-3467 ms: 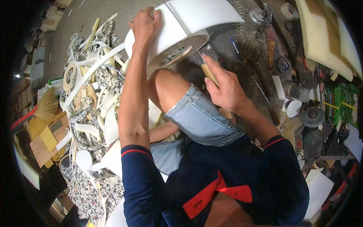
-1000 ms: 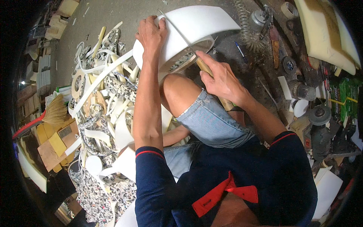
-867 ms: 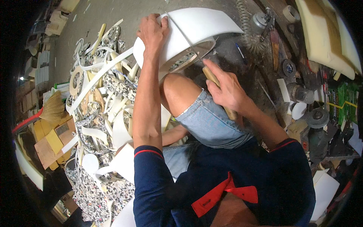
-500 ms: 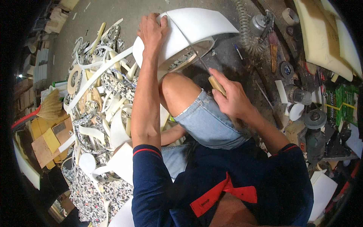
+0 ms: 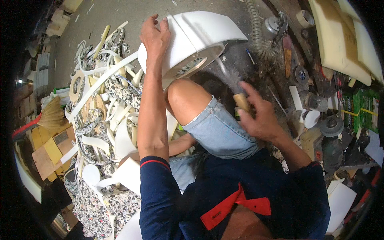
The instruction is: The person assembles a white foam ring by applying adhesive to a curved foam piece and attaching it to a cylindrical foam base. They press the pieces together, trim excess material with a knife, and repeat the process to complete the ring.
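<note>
Two things I'm noting: left hand (image 5: 155, 38) is resting loose fingers on white foam (image 5: 194, 35), seemingly steadying it; right hand (image 5: 261, 118) is grasping a wooden-handled knife (image 5: 240, 101).

A cluttered workshop, by its littered floor (image 5: 120, 11) and the heap of foam offcuts (image 5: 108, 120) at left, beside a straw broom (image 5: 53, 113). Further signs are the wooden-handled knife (image 5: 241, 103) and, at right, a coiled hose (image 5: 256, 30), a tool with 1 round disc (image 5: 332, 126) and thick cream foam slabs (image 5: 332, 40).
</note>
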`<state>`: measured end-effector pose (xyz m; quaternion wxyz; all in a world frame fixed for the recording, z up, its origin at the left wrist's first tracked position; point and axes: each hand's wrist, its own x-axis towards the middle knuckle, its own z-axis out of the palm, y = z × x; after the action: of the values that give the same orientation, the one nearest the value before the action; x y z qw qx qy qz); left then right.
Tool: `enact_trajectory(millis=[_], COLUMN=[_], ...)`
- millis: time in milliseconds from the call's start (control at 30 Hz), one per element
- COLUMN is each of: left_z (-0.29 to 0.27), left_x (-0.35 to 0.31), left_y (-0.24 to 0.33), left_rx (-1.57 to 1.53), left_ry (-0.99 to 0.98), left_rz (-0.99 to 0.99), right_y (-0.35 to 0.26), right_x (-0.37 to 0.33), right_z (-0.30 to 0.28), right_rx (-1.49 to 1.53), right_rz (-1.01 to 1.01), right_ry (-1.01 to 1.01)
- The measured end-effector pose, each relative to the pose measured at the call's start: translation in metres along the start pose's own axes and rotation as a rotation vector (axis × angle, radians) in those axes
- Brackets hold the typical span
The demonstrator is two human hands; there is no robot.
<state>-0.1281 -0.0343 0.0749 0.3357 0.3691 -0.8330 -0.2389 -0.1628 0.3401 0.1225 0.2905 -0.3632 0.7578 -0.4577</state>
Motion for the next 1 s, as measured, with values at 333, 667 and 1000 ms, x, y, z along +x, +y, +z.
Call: enact_trajectory(millis=[333,667,1000], left_z=[-0.042,-0.046,-0.058], left_x=[-0.087,-0.097,-0.104], left_y=[-0.029,-0.052,-0.081], left_rx=[0.174,0.117,0.048], left_ry=[-0.094,-0.183,-0.165], left_rz=[0.074,0.061,0.017], right_y=[0.091,-0.026,-0.127], right_x=[0.172,0.221,0.167], right_z=[0.015,0.039,-0.048], right_rx=[0.719,0.514,-0.024], right_rz=[0.321,-0.199,-0.424], right_ry=[0.3,0.585,0.657])
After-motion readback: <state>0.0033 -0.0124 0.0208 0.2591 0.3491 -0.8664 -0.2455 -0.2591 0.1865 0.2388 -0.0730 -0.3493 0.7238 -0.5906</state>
